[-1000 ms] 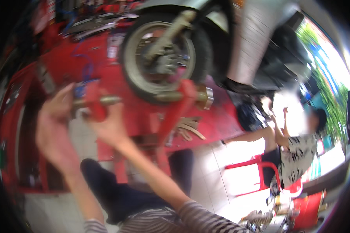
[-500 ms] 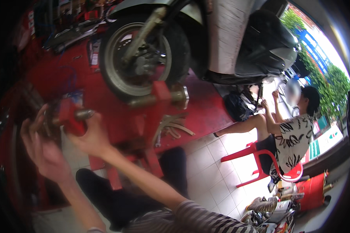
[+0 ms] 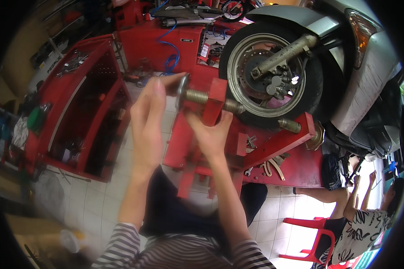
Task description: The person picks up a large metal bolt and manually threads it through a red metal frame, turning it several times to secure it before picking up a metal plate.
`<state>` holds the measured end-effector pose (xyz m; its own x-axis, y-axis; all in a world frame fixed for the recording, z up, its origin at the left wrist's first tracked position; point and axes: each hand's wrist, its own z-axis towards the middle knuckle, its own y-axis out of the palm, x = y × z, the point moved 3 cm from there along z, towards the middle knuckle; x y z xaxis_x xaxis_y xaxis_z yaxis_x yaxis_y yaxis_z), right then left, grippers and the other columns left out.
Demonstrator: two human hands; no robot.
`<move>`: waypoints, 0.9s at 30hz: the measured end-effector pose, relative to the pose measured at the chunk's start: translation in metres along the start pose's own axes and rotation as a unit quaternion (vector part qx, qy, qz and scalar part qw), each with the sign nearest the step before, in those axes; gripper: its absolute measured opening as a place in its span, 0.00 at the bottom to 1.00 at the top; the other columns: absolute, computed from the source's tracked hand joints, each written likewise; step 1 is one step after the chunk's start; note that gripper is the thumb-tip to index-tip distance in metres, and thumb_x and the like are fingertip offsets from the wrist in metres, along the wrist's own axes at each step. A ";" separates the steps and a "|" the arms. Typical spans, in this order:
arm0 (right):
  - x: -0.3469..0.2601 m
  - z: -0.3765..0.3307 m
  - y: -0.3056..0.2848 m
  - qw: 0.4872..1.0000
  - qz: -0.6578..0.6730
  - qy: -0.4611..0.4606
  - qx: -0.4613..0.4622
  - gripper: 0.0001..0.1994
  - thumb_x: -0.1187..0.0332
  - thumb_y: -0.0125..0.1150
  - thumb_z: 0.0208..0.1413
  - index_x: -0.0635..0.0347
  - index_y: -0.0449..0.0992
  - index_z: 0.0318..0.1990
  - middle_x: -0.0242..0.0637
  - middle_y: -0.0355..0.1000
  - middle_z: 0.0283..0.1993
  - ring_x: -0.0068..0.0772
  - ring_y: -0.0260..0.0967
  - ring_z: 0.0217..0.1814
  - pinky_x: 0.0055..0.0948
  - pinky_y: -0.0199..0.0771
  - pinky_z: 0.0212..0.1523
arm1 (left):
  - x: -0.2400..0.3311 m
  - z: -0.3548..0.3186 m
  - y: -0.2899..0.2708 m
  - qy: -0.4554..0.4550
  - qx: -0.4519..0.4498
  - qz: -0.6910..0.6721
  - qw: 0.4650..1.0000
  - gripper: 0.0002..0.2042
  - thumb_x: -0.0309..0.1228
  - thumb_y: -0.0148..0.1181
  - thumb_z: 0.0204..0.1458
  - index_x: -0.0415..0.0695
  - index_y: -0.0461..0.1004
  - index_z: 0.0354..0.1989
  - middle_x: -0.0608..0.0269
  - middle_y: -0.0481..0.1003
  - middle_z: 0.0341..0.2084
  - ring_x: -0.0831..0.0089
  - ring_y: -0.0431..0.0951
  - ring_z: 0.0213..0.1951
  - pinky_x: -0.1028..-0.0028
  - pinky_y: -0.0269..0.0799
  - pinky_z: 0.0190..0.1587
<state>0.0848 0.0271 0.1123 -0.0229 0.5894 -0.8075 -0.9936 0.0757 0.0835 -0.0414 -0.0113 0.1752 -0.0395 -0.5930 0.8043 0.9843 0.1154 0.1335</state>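
Note:
My left hand [image 3: 150, 119] is raised beside a large threaded bolt [image 3: 196, 96] with a wide round metal head. Its fingers stretch out toward the head, a fingertip at the upper rim, and do not wrap round it. The bolt runs through a red metal upright [image 3: 217, 92], and its threaded end comes out on the right. Just below the bolt, my right hand [image 3: 213, 136] grips this upright, thumb on one side and fingers on the other. To the right, a red arm [image 3: 283, 142] of the same stand carries a second threaded bolt [image 3: 291, 125] with a large nut.
A scooter's front wheel [image 3: 274, 76] stands close ahead on the red platform [image 3: 296, 168], where wrenches and hoses lie. On the left is a red tool cart [image 3: 83, 110]. A person [image 3: 363, 224] sits on a red plastic chair [image 3: 321, 240] at the right.
The view has swung left, so wheel, stand and person sit further right, and the tool cart shows. The left fingers were spread round the bolt head; now they stretch toward its rim.

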 end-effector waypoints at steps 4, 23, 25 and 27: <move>-0.006 0.000 0.001 0.999 -0.004 0.030 -0.014 0.15 0.74 0.68 0.45 0.63 0.73 0.41 0.33 0.74 0.31 0.26 0.69 0.31 0.30 0.69 0.38 | 0.002 -0.002 -0.010 0.076 -0.044 -0.239 0.967 0.17 0.36 0.34 0.68 0.35 0.68 0.39 0.57 0.72 0.31 0.71 0.74 0.40 0.67 0.64 0.49; -0.005 0.004 0.000 0.999 0.010 -0.038 -0.013 0.14 0.75 0.67 0.45 0.64 0.73 0.41 0.34 0.74 0.29 0.25 0.70 0.28 0.29 0.70 0.33 | 0.003 -0.010 -0.011 0.073 -0.060 -0.053 0.994 0.14 0.34 0.36 0.68 0.36 0.65 0.45 0.52 0.75 0.26 0.66 0.76 0.40 0.70 0.67 0.47; -0.009 0.004 0.001 0.997 0.004 -0.073 0.006 0.14 0.76 0.67 0.45 0.64 0.73 0.41 0.34 0.74 0.29 0.26 0.70 0.27 0.29 0.70 0.32 | -0.002 -0.014 -0.016 0.061 -0.055 -0.048 0.996 0.13 0.35 0.38 0.68 0.37 0.66 0.45 0.55 0.74 0.28 0.69 0.76 0.40 0.72 0.67 0.46; -0.007 0.007 0.002 0.994 0.003 -0.106 0.004 0.15 0.75 0.66 0.46 0.65 0.73 0.42 0.37 0.75 0.29 0.28 0.73 0.28 0.30 0.72 0.33 | -0.004 -0.015 -0.013 0.035 -0.029 0.007 0.999 0.14 0.36 0.39 0.69 0.38 0.67 0.46 0.58 0.74 0.30 0.72 0.75 0.41 0.74 0.67 0.45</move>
<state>0.0839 0.0285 0.1226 -0.0034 0.7461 -0.6659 -0.9926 0.0785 0.0930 -0.0520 -0.0219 0.1613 -0.0162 -0.6459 0.7632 0.9930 0.0786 0.0877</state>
